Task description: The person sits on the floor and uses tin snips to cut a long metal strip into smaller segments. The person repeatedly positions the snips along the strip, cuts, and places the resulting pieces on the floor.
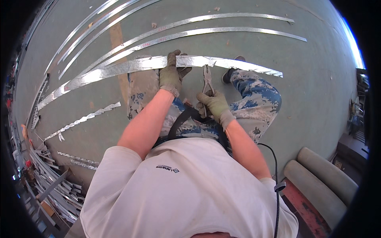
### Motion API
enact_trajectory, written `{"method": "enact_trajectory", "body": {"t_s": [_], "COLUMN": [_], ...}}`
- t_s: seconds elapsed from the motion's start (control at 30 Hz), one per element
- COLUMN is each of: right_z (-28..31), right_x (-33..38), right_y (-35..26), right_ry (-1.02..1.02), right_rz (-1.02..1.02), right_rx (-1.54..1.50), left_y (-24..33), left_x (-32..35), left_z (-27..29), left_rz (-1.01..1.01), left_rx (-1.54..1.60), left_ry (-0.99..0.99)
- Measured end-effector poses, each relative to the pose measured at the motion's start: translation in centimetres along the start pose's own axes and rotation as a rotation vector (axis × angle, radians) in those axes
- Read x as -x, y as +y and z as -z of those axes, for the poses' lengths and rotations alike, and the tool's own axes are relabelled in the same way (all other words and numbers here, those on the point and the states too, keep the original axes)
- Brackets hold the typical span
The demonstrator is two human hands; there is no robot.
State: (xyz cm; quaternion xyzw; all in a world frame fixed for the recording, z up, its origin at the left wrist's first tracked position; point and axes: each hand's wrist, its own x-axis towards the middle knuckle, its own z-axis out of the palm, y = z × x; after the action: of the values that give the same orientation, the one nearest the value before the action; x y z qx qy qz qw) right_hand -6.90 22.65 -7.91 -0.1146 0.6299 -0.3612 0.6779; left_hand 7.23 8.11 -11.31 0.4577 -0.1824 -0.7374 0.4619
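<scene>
A long shiny sheet-metal strip (119, 68) lies across the green floor in front of me. My left hand (173, 73), in an olive work glove, presses down on the strip and grips its near edge. My right hand (214, 104), also gloved, is closed on the handles of metal snips (207, 79). The snips' jaws meet the strip's near edge just right of my left hand. My knees in blue camouflage trousers (258, 99) sit under both hands.
Several more long metal strips (222, 31) lie on the floor beyond. Narrow jagged offcuts (85, 118) lie at the left, with a scrap pile (51, 182) at the lower left. Two grey padded rolls (321, 178) sit at the right. A black cable (276, 174) hangs by my right arm.
</scene>
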Motion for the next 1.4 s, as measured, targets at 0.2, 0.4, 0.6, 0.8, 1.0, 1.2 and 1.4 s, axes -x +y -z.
{"method": "enact_trajectory", "body": {"t_s": [0.2, 0.4, 0.6, 0.8, 1.0, 1.2, 1.4], "right_z": [2.8, 3.7, 5.3, 5.9, 3.5, 1.2, 0.2], "right_x": [0.5, 0.6, 0.1, 1.0, 1.4, -0.6, -1.3], "right_y": [-0.4, -0.8, -1.5, -2.4, -1.3, 0.1, 0.1], "right_ry": [-0.209, -0.266, -0.219, -0.097, 0.015, 0.088, 0.196], "right_rz": [-0.092, 0.027, 0.107, 0.086, 0.033, 0.023, 0.052], "right_rx": [-0.253, -0.333, -0.317, -0.29, -0.054, 0.11, 0.324], "left_y": [0.7, 0.7, -1.3, -1.7, -1.7, -3.6, -4.9], "left_x": [0.4, 0.2, 0.0, 0.2, -0.8, -2.0, -2.7], "left_z": [-0.4, -3.1, -5.6, -6.5, -5.0, -3.1, -2.2], "left_rz": [0.037, 0.039, 0.041, 0.081, 0.174, 0.129, 0.153], "left_rx": [-0.052, -0.055, 0.071, -0.024, 0.046, 0.032, 0.023], "left_ry": [0.002, 0.03, -0.002, 0.071, -0.017, -0.012, 0.05]}}
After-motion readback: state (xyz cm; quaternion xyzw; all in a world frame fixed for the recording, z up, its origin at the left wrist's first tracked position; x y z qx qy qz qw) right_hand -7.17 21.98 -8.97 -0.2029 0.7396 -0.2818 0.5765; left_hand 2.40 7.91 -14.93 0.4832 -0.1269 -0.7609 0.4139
